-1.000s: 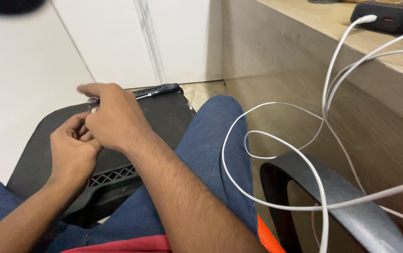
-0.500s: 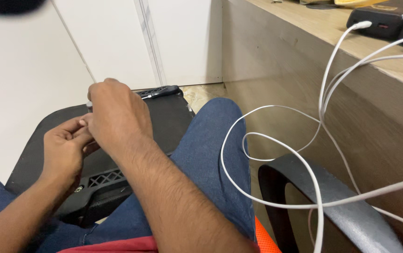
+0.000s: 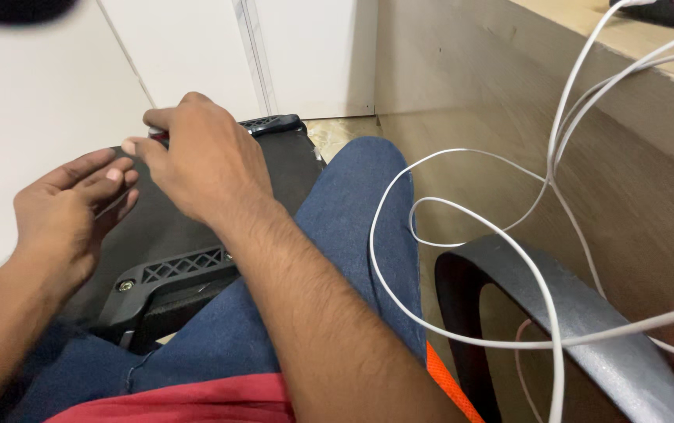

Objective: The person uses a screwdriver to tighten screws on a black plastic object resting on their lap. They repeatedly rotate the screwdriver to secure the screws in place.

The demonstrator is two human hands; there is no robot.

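Head view, centre left of frame: small reddish item (image 3: 157,135) (kind unclear) pinched in right hand (image 3: 204,164) fingers; left hand (image 3: 67,215) held open, empty, over black panel (image 3: 172,235) on lap; white cables (image 3: 462,235) at right.

A small object (image 3: 157,135), dark red with a pale tip, is pinched in the right hand (image 3: 204,164), mostly hidden, over a flat black panel (image 3: 168,227) resting across the lap.

No packages, labels, signs or screens in sight. Nothing printed or lit shows anywhere in the frame, from the upper left down to the lower right.
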